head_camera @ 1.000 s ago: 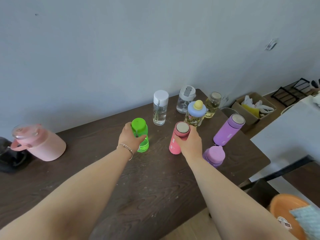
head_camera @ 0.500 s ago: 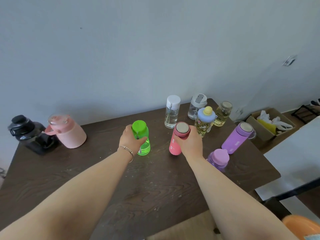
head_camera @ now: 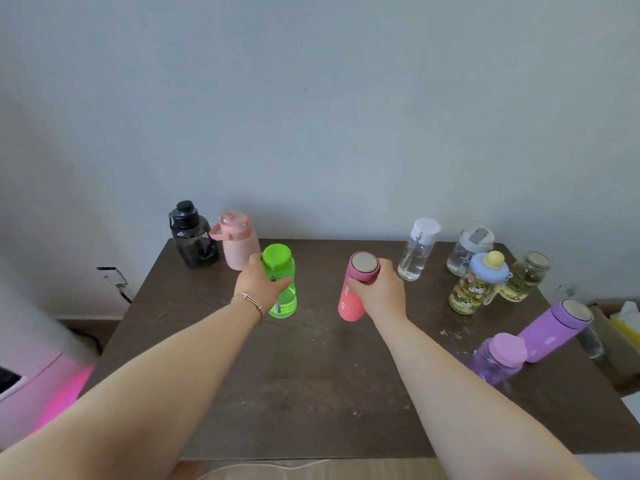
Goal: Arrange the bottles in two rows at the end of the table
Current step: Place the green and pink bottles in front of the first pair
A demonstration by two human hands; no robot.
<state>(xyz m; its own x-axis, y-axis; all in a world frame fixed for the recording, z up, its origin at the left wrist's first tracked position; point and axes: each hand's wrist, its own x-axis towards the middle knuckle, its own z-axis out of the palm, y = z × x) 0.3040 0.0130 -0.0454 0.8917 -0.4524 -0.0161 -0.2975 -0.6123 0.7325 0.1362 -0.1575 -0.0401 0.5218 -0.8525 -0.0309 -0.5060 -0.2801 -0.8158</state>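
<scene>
My left hand (head_camera: 260, 285) grips a green bottle (head_camera: 282, 284) near the middle of the dark wooden table (head_camera: 311, 375). My right hand (head_camera: 382, 292) grips a pink-red flask (head_camera: 356, 287) just to the right of it. Both bottles are upright. At the far left corner stand a black jug (head_camera: 192, 235) and a pale pink jug (head_camera: 237, 240). On the right stand a clear white-capped bottle (head_camera: 417, 251), a clear grey-lidded bottle (head_camera: 469, 251), a blue-and-yellow-capped kids' bottle (head_camera: 478, 284), a yellowish jar (head_camera: 524, 277), a purple flask (head_camera: 554, 330) and a purple-lidded bottle (head_camera: 498, 356).
A grey wall (head_camera: 311, 116) runs behind the table's far edge. A pink-lit white object (head_camera: 38, 386) lies at the lower left. A cardboard box (head_camera: 620, 330) with yellow and white items sits on the floor beyond the table's right edge.
Both hands have carried the green bottle and the pink-red flask left, away from the right-hand group and toward the two jugs. My view has turned left.
</scene>
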